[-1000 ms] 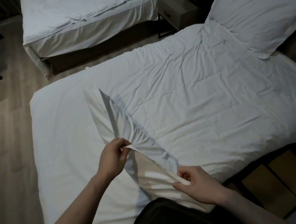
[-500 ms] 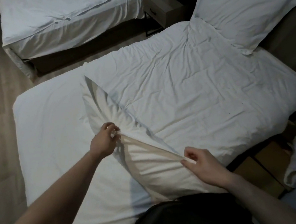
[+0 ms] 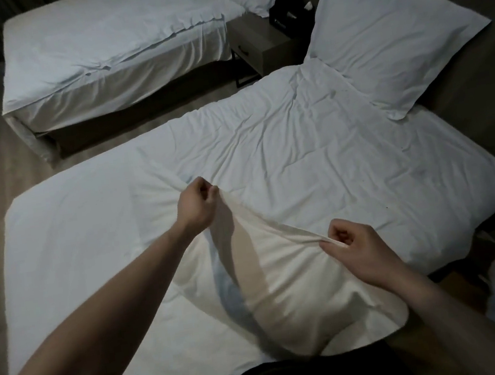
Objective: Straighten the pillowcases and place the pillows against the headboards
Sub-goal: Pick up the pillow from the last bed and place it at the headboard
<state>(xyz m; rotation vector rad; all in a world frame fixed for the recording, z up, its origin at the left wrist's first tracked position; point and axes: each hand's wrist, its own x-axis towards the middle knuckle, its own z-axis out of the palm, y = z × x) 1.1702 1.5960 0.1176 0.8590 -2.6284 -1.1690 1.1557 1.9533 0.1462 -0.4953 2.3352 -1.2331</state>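
Pillow (image 3: pixel 301 293): lies on the near bed (image 3: pixel 74 241), well short of the headboard (image 3: pixel 476 69).
Long axis: probably along its pinched edge.
Left hand (image 3: pixel 197 208): pinches the far end.
Right hand (image 3: pixel 352 241): pinches the end nearer the headboard.

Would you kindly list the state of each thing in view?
Left hand: pinching the pillowcase edge.
Right hand: pinching the same edge.
Near pillow: lying on the bed, case bunched.
Far pillow: propped against the headboard.
Nightstand drawer: closed.
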